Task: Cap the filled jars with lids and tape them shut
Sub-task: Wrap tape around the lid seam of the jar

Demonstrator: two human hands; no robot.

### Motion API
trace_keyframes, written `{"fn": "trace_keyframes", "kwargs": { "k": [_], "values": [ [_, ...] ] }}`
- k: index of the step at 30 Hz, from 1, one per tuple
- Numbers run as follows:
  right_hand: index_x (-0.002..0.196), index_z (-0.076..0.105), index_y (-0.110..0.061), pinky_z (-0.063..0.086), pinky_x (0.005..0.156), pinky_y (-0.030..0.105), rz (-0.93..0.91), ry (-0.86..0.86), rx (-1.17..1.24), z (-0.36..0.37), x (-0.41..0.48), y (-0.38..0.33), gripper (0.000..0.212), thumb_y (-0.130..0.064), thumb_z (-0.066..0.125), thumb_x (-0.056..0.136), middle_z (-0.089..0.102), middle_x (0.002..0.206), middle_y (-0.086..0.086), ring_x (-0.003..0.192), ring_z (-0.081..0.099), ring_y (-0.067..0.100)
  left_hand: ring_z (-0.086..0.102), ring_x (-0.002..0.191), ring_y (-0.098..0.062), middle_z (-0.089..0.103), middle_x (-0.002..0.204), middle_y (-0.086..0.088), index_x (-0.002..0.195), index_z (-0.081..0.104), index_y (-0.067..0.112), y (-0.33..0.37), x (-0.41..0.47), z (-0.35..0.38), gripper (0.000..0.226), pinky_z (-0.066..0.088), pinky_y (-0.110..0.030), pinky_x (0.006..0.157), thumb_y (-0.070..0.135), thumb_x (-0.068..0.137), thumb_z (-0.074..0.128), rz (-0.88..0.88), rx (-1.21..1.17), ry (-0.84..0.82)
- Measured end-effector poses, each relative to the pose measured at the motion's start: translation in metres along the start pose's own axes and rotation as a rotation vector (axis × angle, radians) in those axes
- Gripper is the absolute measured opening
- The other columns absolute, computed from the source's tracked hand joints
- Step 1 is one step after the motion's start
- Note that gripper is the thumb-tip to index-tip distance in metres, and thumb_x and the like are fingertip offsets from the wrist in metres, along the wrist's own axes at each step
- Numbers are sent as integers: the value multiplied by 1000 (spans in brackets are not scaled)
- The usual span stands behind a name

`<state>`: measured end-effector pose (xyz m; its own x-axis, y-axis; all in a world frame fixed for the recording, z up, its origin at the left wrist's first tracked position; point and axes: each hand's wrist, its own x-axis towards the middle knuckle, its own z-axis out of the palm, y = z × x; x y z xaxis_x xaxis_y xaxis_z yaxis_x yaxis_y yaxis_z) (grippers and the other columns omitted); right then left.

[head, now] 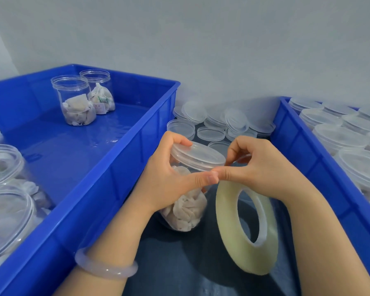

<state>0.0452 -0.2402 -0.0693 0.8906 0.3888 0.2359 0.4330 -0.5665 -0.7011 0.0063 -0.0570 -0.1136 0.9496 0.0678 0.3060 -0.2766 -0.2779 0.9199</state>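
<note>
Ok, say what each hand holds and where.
Left hand grips the jar under its lid. Right hand pinches the tape's loose end at the lid's rim.

Blue crates [124, 150], pale yellowish tape [229, 227]

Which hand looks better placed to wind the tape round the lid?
Probably the right hand: it pinches the tape at the lid, while the left hand grips the jar.

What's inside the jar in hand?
White wrapped packets sit in the jar under its clear lid. The left hand covers its upper wall, hiding how high they reach.
</note>
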Motion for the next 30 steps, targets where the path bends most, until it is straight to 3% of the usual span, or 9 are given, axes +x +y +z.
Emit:
{"fn": "trace_keyframes", "kwargs": {
  "k": [7,10,12,14,16,20,22,25,30],
  "values": [
    [61,56,-15,34,47,12,-18,15,90,7,-1,1,58,-66,73,40,50,51,-13,48,39,-1,61,101,-16,62,104,1,97,50,34,1,2,-3,62,51,-41,91,57,47,78,21,-74,-46],
    [63,53,-6,37,52,21,18,145,99,5,-14,2,69,-73,67,57,46,52,-8,51,40,4,62,99,-15,63,103,2,99,49,32,-1,2,-2,60,52,-39,88,55,51,76,34,-82,-18],
    [65,52,-14,40,56,27,129,215,91,8,-36,5,62,-75,51,61,49,55,-8,54,45,7,64,94,-12,64,97,6,98,49,32,-4,3,-1,57,52,-31,80,50,53,78,29,-106,23],
    [87,54,-34,44,63,24,266,134,26,23,-60,4,61,-82,50,48,62,69,-17,64,57,0,65,87,-8,65,91,11,96,48,32,-6,5,0,52,51,-24,74,46,56,79,31,-120,63],
    [124,35,-44,47,71,21,313,46,-4,42,-72,0,91,-83,58,45,64,86,-21,80,60,-6,65,86,-9,65,89,11,96,48,32,-7,5,2,55,53,-24,74,51,54,78,38,-138,81],
    [144,-2,-51,49,74,20,248,-60,66,47,-66,-3,89,-35,58,80,65,91,-16,77,59,0,65,85,-7,63,95,7,96,49,31,-10,4,3,56,53,-22,72,53,52,76,47,-153,107],
    [142,11,-56,44,76,20,219,-28,-1,33,-57,-6,76,-34,50,81,59,101,-9,84,54,4,64,78,0,64,89,12,96,51,27,-10,4,2,54,50,-15,67,44,58,84,50,-184,113],
    [123,57,-45,37,60,11,188,81,-97,12,-40,-10,55,-63,50,71,61,79,-15,69,55,-3,63,71,6,66,76,23,97,51,20,-11,7,0,49,47,-8,60,36,61,80,51,-242,117],
    [113,66,-42,33,57,14,132,188,-148,8,-32,-11,56,-66,55,64,46,59,-23,63,47,-6,61,68,7,65,75,23,96,52,21,-14,10,-1,41,46,-8,60,36,64,73,33,-260,114]
  ]
}}
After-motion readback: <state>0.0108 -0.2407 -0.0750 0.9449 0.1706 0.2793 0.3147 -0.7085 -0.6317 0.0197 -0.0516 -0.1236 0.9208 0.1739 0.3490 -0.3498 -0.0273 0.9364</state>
